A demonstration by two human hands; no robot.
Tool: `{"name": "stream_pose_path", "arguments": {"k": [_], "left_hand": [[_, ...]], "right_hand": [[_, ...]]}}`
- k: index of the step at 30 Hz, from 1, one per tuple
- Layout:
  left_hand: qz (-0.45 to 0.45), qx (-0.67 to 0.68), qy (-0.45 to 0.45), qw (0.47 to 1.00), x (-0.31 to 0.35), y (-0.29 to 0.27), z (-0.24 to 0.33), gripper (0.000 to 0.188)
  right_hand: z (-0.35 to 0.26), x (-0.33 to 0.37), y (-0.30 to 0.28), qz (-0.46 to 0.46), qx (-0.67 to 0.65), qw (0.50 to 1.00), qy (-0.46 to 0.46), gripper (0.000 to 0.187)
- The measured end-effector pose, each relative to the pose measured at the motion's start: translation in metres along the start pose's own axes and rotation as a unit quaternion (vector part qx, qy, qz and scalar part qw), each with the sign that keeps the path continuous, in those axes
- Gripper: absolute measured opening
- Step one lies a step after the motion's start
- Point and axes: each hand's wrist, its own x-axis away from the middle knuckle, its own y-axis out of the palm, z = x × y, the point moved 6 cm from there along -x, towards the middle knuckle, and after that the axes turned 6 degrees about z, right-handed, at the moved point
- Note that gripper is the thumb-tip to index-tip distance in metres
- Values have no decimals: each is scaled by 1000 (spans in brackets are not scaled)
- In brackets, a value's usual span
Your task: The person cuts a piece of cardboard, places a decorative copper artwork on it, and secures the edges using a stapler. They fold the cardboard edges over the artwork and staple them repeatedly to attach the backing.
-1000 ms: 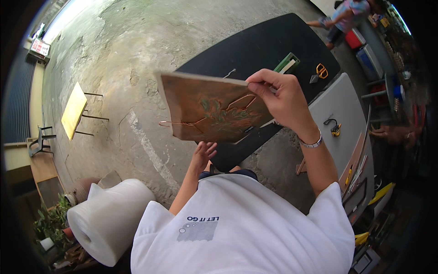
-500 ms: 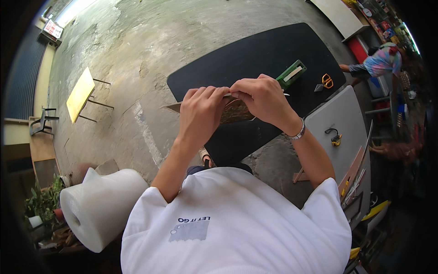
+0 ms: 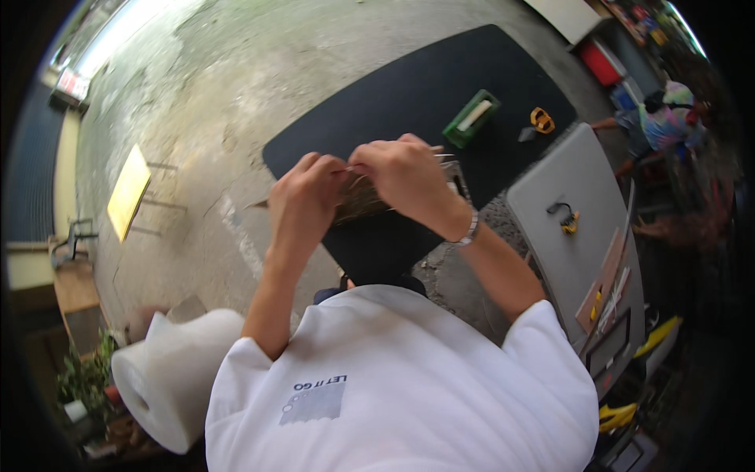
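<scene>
My left hand (image 3: 305, 195) and my right hand (image 3: 409, 179) meet over the near part of a black table (image 3: 346, 106). Both are closed, thumbs and fingertips pinching the upper edge of a flat brown piece (image 3: 363, 200) with a streaky surface. Its exact kind I cannot make out, since my hands cover much of it. A pointed corner sticks out left of my left hand, and thin pale strips show past my right hand. Beyond the right hand, a green open-topped holder (image 3: 470, 119) with a pale bar inside rests on the table. Orange-handled scissors (image 3: 541, 122) lie farther right.
At the right stands a grey table (image 3: 543, 185) bearing a yellow tape measure (image 3: 569, 223), wooden strips and pale rods. Behind it, a person in a multicoloured shirt (image 3: 668, 116) bends over. A large bubble-wrap roll (image 3: 185, 370) is at lower left; a yellow folding table (image 3: 130, 193) stands farther off.
The whole view has shifted, so the tables and both hands appear farther left. My fingers keep their pinch on the brown piece, and more of its right end shows.
</scene>
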Motion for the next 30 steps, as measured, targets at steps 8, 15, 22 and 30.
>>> {"name": "stream_pose_path", "arguments": {"k": [8, 15, 22, 30], "left_hand": [[-17, 38, -16, 999, -6, 9, -2, 5], [-35, 119, -46, 991, -13, 16, -11, 3], [-96, 119, -115, 982, -10, 18, -24, 9], [-219, 102, -119, 963, -22, 16, -39, 12]], "right_hand": [[8, 5, -4, 37, -23, 998, 49, 7], [17, -2, -2, 26, -112, 989, 95, 7], [17, -4, 4, -13, -137, 981, 139, 8], [12, -12, 12, -65, -119, 981, 141, 9]]}}
